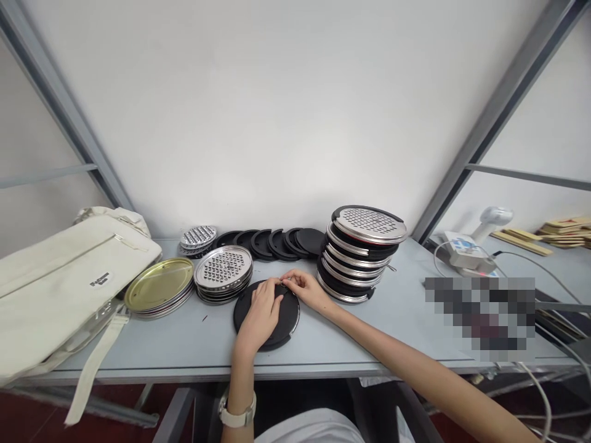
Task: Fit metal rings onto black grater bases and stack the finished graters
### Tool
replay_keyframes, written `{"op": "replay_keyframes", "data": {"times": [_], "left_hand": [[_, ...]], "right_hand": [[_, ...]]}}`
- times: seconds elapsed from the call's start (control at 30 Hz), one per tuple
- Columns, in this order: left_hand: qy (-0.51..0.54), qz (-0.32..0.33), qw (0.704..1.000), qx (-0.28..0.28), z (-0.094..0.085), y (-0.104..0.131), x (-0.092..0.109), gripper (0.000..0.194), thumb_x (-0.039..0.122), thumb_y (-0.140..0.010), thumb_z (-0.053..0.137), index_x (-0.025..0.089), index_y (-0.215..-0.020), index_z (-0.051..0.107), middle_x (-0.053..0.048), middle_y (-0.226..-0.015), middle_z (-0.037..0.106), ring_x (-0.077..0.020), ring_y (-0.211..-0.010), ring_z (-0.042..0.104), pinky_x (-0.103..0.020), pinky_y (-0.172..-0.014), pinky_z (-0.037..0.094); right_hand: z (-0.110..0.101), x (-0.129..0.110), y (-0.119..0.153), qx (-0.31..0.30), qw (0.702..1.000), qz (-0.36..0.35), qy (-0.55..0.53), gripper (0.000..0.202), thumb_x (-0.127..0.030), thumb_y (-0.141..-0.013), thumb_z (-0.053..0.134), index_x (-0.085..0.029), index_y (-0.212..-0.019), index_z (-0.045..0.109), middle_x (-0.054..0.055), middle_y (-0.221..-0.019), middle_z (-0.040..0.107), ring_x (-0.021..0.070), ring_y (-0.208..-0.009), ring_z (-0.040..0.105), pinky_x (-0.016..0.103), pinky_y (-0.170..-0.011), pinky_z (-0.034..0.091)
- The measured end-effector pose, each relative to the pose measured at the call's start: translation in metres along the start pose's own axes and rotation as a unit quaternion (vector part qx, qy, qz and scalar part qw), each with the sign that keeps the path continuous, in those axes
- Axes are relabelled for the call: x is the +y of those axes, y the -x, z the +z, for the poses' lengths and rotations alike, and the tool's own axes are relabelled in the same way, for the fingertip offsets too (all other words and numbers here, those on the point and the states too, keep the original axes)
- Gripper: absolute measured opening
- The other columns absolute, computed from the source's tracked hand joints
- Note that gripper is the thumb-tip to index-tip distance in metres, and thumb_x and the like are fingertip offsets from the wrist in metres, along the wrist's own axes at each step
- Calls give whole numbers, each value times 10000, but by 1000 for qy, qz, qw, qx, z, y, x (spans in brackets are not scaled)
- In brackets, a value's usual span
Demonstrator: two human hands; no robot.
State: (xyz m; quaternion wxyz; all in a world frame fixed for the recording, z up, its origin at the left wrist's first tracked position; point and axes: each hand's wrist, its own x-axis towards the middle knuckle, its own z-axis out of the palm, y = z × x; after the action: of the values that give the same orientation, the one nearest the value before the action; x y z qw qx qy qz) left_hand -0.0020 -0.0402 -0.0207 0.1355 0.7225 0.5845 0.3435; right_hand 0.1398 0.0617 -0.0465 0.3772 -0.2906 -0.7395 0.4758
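Note:
A black round disc [289, 323] with a shiny strip on its lower right edge lies flat near the table's front. My left hand [264, 311] rests on its upper part, fingers bent and fingertips at the top edge. Beside it, my right hand [307, 290] has thumb and forefinger pinched at the same edge, over something tiny that I cannot make out. To the left stands a stack of round metal graters [224, 269]. On the right is a tall stack of black discs with metal plates [369, 224]. Black discs [261, 243] overlap in a row behind.
Gold round plates [159, 286] are stacked at the left, beside a cream bag [69, 277] with a hanging strap. Smaller graters [198, 237] sit at the back left. Right of the table are a white device [464, 249], cables and wooden pieces [561, 234]. A pixelated patch covers the right front.

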Motion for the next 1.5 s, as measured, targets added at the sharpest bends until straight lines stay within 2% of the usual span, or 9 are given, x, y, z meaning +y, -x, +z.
{"op": "replay_keyframes", "data": {"times": [0.17, 0.3, 0.47, 0.77, 1.07, 1.5], "left_hand": [[25, -21, 999, 12, 3, 0, -3, 352, 171, -915, 365, 229, -1261, 336, -100, -1282, 465, -226, -1235, 408, -443, -1027, 320], [33, -35, 999, 17, 5, 0, -4, 446, 175, -913, 379, 230, -1340, 265, -112, -1278, 476, -230, -1237, 417, -455, -1025, 320], [33, -42, 998, 14, 4, 1, -4, 473, 168, -913, 377, 230, -1361, 241, -110, -1283, 478, -225, -1225, 424, -451, -1029, 314], [-32, 2, 999, 10, 3, 1, -2, 300, 177, -922, 352, 236, -1204, 436, -67, -1222, 524, -211, -1182, 448, -400, -982, 355], [-50, 3, 999, 9, 3, 0, -1, 288, 159, -909, 368, 235, -1165, 475, -58, -1227, 528, -205, -1185, 453, -382, -977, 369], [-46, 2, 999, 2, 1, 0, 1, 302, 165, -918, 352, 236, -1190, 465, -66, -1226, 525, -211, -1172, 454, -401, -974, 368]], "right_hand": [[0, -1, 1, 2, 1000, -4, 27, 316, -470, -841, 548, -159, -842, 602, -60, -562, 451, 83, -501, 372, 207, -473, 270], [0, -4, 3, -3, 999, -9, 32, 282, -445, -866, 518, -170, -818, 560, -54, -601, 465, 86, -528, 390, 208, -497, 289], [1, -4, 6, -5, 998, -27, 61, 264, -442, -897, 463, -192, -822, 504, -53, -622, 440, 99, -553, 389, 214, -520, 293], [2, -4, 7, -1, 997, -34, 74, 217, -403, -910, 441, -206, -823, 468, -69, -587, 395, 104, -543, 371, 218, -522, 277], [2, 0, 6, -6, 997, -26, 68, 28, -222, -856, 440, -212, -853, 466, -90, -537, 341, 99, -510, 331, 213, -507, 252], [2, 2, 6, -7, 998, -24, 61, 100, -153, -798, 439, -211, -878, 461, -104, -527, 311, 92, -493, 313, 212, -493, 240]]}}
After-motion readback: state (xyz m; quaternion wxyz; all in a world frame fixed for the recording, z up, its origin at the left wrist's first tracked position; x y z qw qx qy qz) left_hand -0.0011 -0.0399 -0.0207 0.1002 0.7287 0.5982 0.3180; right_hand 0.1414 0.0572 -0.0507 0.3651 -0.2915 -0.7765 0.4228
